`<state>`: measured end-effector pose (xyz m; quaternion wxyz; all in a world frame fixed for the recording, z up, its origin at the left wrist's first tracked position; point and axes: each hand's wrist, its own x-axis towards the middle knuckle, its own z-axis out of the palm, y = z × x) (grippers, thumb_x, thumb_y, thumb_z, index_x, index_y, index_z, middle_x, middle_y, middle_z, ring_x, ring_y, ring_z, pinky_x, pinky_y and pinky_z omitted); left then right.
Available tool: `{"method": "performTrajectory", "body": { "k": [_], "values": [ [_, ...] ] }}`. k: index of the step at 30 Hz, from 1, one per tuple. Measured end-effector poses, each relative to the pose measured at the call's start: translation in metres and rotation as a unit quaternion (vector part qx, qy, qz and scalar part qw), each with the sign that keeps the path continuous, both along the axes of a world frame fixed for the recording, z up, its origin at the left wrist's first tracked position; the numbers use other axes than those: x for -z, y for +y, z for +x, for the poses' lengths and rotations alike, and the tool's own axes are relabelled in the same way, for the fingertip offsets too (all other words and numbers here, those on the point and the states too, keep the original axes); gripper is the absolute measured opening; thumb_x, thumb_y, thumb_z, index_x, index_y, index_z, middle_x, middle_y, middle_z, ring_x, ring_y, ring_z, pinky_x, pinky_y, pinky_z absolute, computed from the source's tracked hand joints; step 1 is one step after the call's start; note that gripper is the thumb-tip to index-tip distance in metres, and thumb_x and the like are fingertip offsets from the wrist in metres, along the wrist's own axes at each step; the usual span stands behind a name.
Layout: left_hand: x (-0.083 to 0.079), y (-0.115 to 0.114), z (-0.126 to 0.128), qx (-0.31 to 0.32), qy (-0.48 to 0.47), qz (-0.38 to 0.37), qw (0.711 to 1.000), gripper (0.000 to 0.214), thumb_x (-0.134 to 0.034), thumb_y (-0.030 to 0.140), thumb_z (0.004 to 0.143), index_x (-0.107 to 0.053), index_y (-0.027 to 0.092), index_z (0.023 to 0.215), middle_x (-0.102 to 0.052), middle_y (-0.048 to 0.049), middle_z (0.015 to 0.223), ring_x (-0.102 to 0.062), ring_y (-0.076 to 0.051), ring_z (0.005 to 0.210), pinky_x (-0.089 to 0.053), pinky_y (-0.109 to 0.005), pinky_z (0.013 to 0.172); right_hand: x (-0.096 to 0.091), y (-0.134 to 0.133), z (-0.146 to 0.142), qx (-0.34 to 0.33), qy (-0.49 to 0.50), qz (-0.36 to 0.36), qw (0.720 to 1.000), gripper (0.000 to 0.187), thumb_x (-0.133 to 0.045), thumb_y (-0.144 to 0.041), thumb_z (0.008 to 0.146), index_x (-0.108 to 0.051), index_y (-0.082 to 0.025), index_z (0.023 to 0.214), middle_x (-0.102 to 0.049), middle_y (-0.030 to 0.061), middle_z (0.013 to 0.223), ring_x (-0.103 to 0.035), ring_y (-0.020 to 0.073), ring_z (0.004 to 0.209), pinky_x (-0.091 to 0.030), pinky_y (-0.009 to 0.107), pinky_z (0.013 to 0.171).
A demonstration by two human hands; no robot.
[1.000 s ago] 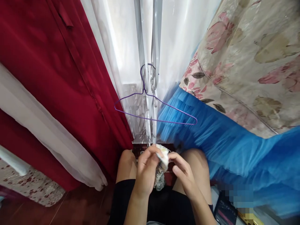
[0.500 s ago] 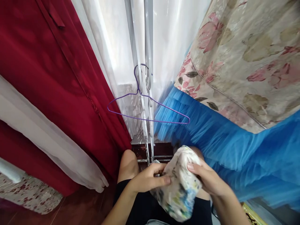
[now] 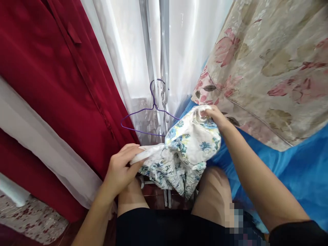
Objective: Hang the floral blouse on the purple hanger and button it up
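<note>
The floral garment [image 3: 205,145] is spreading between both hands above the knees, its long axis slanting up from the left hand [image 3: 122,163], whose fingers are pinching a white edge, to the higher right hand [image 3: 217,118], whose fingers are gripping the top; it is partly covering the purple hanger [image 3: 139,111] beyond.

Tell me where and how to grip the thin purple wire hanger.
Probably pinch the thin purple wire hanger by its neck below the hook, coming from the left: its sloping shoulders meet there, and the left side is exposed, while the white, blue-flowered fabric garment hides the right end.
</note>
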<state>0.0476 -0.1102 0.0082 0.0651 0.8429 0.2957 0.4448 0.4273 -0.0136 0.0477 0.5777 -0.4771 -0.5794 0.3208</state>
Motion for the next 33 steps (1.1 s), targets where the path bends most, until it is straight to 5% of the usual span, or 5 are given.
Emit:
{"method": "performTrajectory", "body": {
  "k": [5,10,21,28,33],
  "values": [
    [-0.011,0.01,-0.049,-0.12,-0.034,0.071,0.99,0.009,-0.067,0.016,0.091,-0.072,0.021,0.097,-0.074,-0.0006,0.09,-0.069,-0.018,0.089,-0.056,-0.028,0.086,0.011,0.033,-0.041,-0.173,0.024,-0.075,0.982,0.025,-0.082,-0.04,0.067,-0.073,-0.017,0.073,-0.07,-0.0001,0.067,-0.06,0.0148,0.059,-0.047,0.025,0.057],
    [0.0,0.033,-0.097,-0.113,0.07,0.093,0.987,0.005,-0.069,0.022,0.091,-0.072,0.022,0.086,-0.071,0.0018,0.08,-0.064,-0.015,0.075,-0.047,-0.041,0.106,0.019,0.025,-0.065,-0.284,0.085,-0.161,0.941,0.04,-0.09,-0.05,0.066,-0.077,-0.015,0.081,-0.078,0.0052,0.075,-0.07,0.0185,0.069,-0.054,0.027,0.067],
    [0.047,0.111,-0.125,-0.171,0.25,-0.111,0.947,0.029,-0.06,0.049,0.093,-0.075,0.025,0.099,-0.075,-0.0074,0.108,-0.063,-0.028,0.108,-0.035,-0.05,0.112,0.024,0.002,-0.078,-0.282,0.128,-0.218,0.926,0.017,-0.075,-0.035,0.074,-0.076,-0.019,0.08,-0.078,0.0035,0.071,-0.073,0.0219,0.068,-0.059,0.035,0.074],
    [0.002,0.17,-0.114,-0.239,0.194,-0.087,0.947,0.018,-0.055,0.032,0.086,-0.067,0.021,0.095,-0.071,-0.009,0.108,-0.056,-0.03,0.104,-0.042,-0.045,0.098,0.014,-0.006,-0.082,-0.259,0.145,-0.277,0.914,0.024,-0.062,-0.034,0.075,-0.074,-0.018,0.089,-0.076,0.0059,0.065,-0.073,0.027,0.063,-0.061,0.039,0.066],
    [-0.041,0.158,-0.095,-0.291,0.173,0.037,0.94,0.014,-0.052,0.023,0.087,-0.062,0.022,0.096,-0.069,-0.009,0.118,-0.048,-0.035,0.116,-0.036,-0.051,0.101,0.005,-0.01,-0.079,-0.219,0.16,-0.322,0.907,0.022,-0.063,-0.033,0.076,-0.075,-0.018,0.086,-0.076,0.0078,0.066,-0.073,0.0278,0.062,-0.061,0.04,0.063]
  ]
}}
